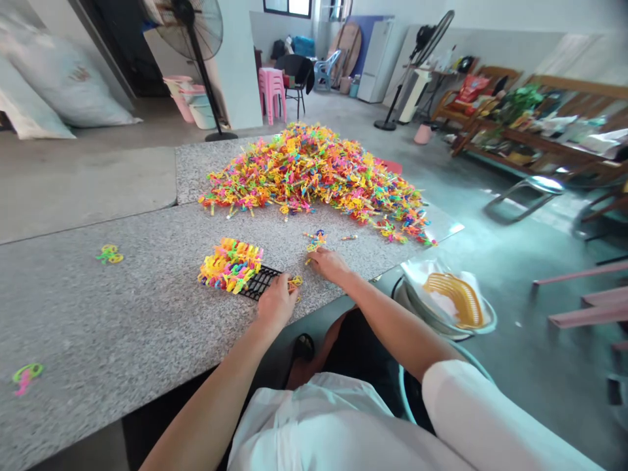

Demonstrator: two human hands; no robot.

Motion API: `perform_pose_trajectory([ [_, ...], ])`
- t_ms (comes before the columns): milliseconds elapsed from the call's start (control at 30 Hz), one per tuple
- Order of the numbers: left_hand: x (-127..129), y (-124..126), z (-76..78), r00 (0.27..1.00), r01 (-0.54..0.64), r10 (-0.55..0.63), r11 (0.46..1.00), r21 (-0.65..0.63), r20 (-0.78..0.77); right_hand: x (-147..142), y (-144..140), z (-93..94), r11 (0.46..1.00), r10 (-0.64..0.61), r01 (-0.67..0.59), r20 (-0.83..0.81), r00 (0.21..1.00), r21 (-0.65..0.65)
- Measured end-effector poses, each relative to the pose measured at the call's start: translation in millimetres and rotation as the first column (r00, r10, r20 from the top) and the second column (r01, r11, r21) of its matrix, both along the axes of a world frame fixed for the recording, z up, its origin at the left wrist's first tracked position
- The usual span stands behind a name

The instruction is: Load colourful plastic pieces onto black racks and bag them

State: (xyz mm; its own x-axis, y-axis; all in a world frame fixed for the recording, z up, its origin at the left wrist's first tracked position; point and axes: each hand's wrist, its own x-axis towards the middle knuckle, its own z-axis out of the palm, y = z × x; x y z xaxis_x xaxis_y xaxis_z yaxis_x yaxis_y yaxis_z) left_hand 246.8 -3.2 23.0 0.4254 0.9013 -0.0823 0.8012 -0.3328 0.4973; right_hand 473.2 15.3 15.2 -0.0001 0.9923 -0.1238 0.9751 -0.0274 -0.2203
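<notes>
My left hand (pixel 277 302) is at the right end of a black plastic grid rack (pixel 260 282), its fingers closed around a small yellow looped plastic piece (pixel 295 282). Rows of bright plastic pieces (pixel 230 265) fill the left part of the rack; its bare slots show beside my hand. My right hand (pixel 330 265) pinches another small yellow plastic piece (pixel 311 248) just above the stone tabletop. Beyond its fingertips lie a few loose pieces (pixel 316 237) with blue, orange and yellow parts. A single short stick-like piece (pixel 349 237) rests to their right.
A big heap of multicoloured plastic pieces (pixel 314 170) covers the far side of the speckled stone table (pixel 147 294). Stray pieces (pixel 110 254) lie at left. Below the right table edge stands a tub with a yellow basket (pixel 454 297). A pedestal fan (pixel 199 65) stands behind.
</notes>
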Motion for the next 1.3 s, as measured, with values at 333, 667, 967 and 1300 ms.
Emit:
perform_pose_trajectory([
  [333, -4.9, 10.1, -3.7, 0.796, -0.132, 0.279, 0.946, -0.296, 0.538, 83.3, 18.2, 15.4, 0.729, -0.684, 0.685, -0.031, 0.729, 0.000],
  [667, -28.6, -7.6, 25.3, 0.282, 0.122, 0.718, 0.630, -0.766, 0.636, 35.9, -23.6, 21.9, 0.746, -0.453, 0.644, -0.582, 0.675, 0.167],
  [967, -45.1, -15.7, 44.7, 0.258, 0.235, 0.729, 0.589, -0.773, 0.634, -83.0, -78.6, 36.8, 0.994, -0.020, 0.111, -0.999, 0.048, -0.015],
  [1300, -58.3, -15.6, 42.9, 0.424, 0.260, 0.666, 0.560, -0.786, 0.614, -80.0, -77.8, 29.7, 0.978, -0.208, -0.034, -0.968, -0.138, -0.205],
])
